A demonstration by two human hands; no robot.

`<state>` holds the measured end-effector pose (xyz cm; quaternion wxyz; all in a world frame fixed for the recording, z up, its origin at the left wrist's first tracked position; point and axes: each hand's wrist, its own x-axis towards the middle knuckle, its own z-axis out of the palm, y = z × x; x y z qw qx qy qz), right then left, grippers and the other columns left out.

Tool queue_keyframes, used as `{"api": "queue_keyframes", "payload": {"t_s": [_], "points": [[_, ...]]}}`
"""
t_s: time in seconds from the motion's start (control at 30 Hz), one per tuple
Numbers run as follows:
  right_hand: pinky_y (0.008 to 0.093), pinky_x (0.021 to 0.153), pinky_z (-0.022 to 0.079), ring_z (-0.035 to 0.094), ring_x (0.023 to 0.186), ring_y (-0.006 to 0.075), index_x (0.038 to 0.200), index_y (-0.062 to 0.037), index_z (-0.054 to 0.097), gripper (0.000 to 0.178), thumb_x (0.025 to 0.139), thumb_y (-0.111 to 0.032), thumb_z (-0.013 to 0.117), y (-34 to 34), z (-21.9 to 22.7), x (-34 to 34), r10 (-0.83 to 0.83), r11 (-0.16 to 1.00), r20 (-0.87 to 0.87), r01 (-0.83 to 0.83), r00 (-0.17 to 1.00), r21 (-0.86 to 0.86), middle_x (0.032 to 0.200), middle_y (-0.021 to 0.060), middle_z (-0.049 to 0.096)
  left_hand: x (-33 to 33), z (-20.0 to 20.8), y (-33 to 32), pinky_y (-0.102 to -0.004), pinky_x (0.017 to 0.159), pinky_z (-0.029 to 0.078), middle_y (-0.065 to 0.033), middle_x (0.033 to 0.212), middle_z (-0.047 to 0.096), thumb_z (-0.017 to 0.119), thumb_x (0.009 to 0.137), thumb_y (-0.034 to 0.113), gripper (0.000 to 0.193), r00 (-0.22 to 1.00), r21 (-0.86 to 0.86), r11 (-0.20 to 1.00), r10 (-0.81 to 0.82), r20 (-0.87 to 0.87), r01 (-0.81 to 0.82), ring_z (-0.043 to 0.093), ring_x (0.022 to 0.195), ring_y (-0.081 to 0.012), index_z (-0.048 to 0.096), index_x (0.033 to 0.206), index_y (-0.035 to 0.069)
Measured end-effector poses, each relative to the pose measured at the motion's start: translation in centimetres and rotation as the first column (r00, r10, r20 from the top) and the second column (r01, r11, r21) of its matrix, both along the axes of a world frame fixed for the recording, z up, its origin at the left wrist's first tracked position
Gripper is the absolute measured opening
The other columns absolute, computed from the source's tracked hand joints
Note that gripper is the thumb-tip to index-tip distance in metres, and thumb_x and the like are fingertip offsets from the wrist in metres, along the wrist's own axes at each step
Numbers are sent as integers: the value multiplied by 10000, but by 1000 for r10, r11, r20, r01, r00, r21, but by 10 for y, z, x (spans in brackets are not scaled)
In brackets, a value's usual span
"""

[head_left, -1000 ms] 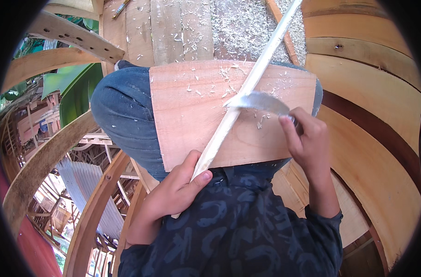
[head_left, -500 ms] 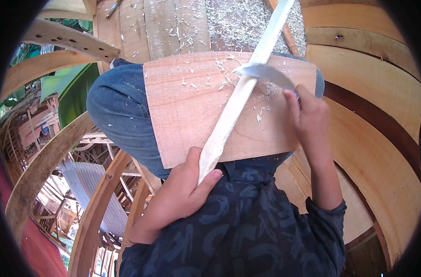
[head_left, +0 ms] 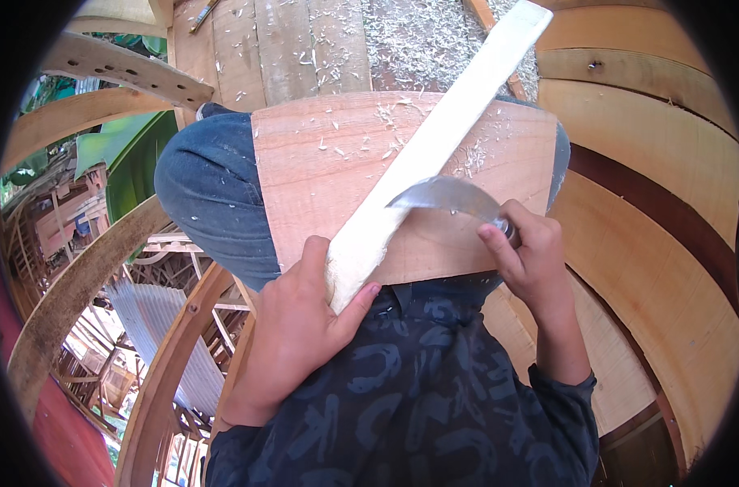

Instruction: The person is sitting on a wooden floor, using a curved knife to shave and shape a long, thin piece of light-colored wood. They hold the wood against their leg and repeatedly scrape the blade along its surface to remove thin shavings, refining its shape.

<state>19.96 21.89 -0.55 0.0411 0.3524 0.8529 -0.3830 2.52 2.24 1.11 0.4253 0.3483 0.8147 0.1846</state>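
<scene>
A long pale wooden strip [head_left: 442,146] slants across the flat board [head_left: 305,199] on my lap, its far end beyond the board's far edge. My left hand [head_left: 309,308] is wrapped round the near end of the strip, thumb along its side. In my right hand [head_left: 532,260] is a knife with a curved, sickle-like blade [head_left: 451,195]; the fist hides most of its handle. The blade's tip lies at the strip's right edge, around the lower middle of its length. Loose shavings [head_left: 471,158] are scattered on the board beside the strip.
Wood shavings [head_left: 422,49] cover the plank floor [head_left: 284,53] ahead. Curved planks [head_left: 653,235] rise at my right. Timber ribs [head_left: 171,390] stand at the left, with green leaves [head_left: 138,158] and corrugated sheet [head_left: 154,325] beyond them. A thin tool-like object [head_left: 203,16] lies at the far left.
The knife has come down along the strip toward me, with my right hand lower. The strip has turned to show a broader face, and its far end has swung right.
</scene>
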Motion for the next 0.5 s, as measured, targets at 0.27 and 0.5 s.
{"api": "queue_keyframes", "payload": {"t_s": [0.27, 0.5], "points": [[382, 460, 454, 592, 488, 320, 655, -13, 600, 490, 840, -461, 670, -11, -10, -5, 104, 969, 183, -141, 978, 205, 547, 154, 575, 1, -4, 3, -456, 551, 492, -221, 716, 632, 729, 793, 352, 480, 997, -12, 1000, 5, -74, -6, 645, 660, -407, 474, 1033, 24], [416, 473, 451, 584, 497, 354, 636, 11, 596, 590, 874, -528, 598, 26, -30, 2, -38, 925, 217, -48, 975, 377, 527, 176, 552, 6, -9, 0, -448, 537, 491, -219, 727, 631, 731, 796, 333, 479, 994, 30, 999, -19, -106, 23, 643, 651, -406, 465, 1040, 18]]}}
